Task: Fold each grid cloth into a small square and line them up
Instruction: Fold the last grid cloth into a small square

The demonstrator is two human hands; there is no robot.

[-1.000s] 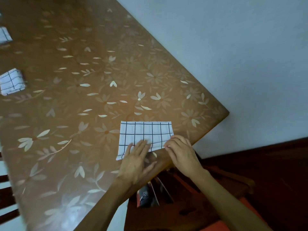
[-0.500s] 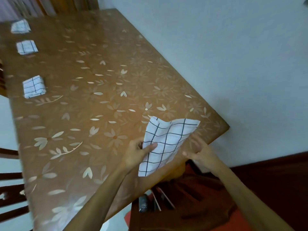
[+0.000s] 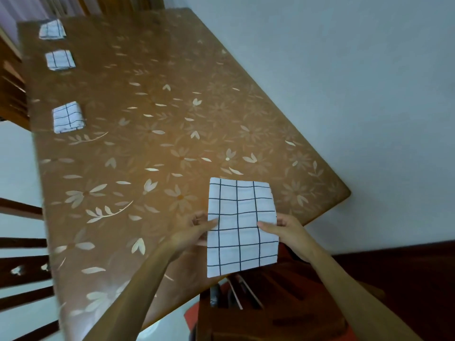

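A white cloth with a black grid [image 3: 242, 225], folded into a tall rectangle, is held up over the near right corner of the table. My left hand [image 3: 194, 230] pinches its left edge and my right hand [image 3: 283, 230] pinches its right edge, thumbs on the front face. Three folded grid cloths lie in a row along the table's left side: the nearest square [image 3: 67, 116], the middle square [image 3: 59, 59] and the farthest square [image 3: 51, 29].
The brown table [image 3: 160, 134] has a glossy floral cover. A white wall runs along its right side. Dark wooden chairs [image 3: 22, 274] stand at the left, and a chair seat with dark objects [image 3: 234, 303] sits below the near edge.
The cloth lay flat on the table under both hands a second ago. It has since been lifted and turned upright, and now hangs between both hands. The camera view has tilted up the table.
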